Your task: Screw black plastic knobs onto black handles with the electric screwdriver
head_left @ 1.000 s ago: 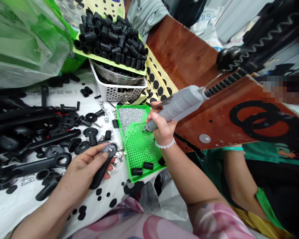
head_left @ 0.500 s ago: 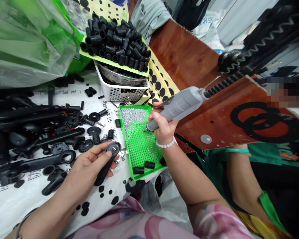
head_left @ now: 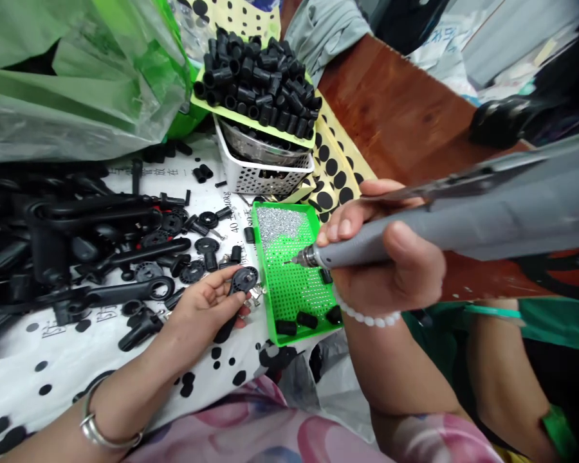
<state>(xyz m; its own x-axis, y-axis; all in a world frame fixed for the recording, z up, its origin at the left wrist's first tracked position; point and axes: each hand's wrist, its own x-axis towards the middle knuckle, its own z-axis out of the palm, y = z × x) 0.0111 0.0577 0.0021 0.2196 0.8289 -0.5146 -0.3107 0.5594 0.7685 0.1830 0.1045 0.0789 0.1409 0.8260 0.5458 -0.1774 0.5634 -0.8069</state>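
Observation:
My left hand (head_left: 212, 299) is closed on a black plastic handle (head_left: 245, 279) with a round disc-shaped head, the disc facing up between thumb and fingers. My right hand (head_left: 390, 257) wraps round a grey electric screwdriver (head_left: 367, 244), its body pointing left and its bit over a green perforated tray (head_left: 270, 315). Small silver screws (head_left: 282, 224) heap at the tray's far end and others sit in its holes. Several short black tubes (head_left: 307, 319) lie at the tray's near end. Small metal clips (head_left: 255, 294) lie between my left hand and the tray.
Black plastic parts (head_left: 125, 225) pile up on the left of the white-covered table. A light green tray (head_left: 260, 125) of black tubes rests on a white basket (head_left: 265, 180) behind. A brown board (head_left: 381, 103) stands at right, with a co-worker's arm (head_left: 495, 360) beyond it.
The screwdriver has lifted towards the camera and tipped flatter, its bit rising from the screws in the green tray. My left hand keeps the handle. The whole view has shifted, so things appear farther right.

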